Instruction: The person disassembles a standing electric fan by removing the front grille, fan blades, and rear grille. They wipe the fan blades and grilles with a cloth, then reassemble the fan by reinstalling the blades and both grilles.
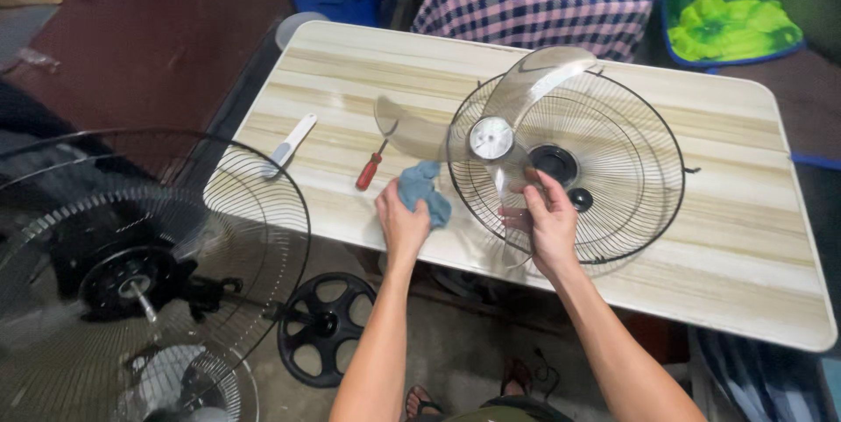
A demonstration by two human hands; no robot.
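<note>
Left hand [402,222] is closed around a bunched blue cloth [424,191], which is pressed toward the near edge of a clear fan blade [491,137]. Right hand [549,222] is clamped on the lower lobe of the same blade, thumb on top and fingers apparently beneath; the underside grip cannot be confirmed through the glare on the plastic. The blade is thus steadied by one hand while the cloth is brought to it by the other.

The blade is seen lying partly on a black wire fan guard [604,185], its silver hub over the left side of the guard, one lobe raised toward the far rim and another extended left over the wooden-patterned table [753,238]. The guard is laid flat, which gives the blade a stable bed at working height.

A red-handled screwdriver [371,166] is placed just left of the cloth, within reach, and a white-handled brush [290,145] further left. The fan body with rear guard and bare motor shaft [140,286] is stood off the table at lower left, its round base [326,327] on the floor
</note>
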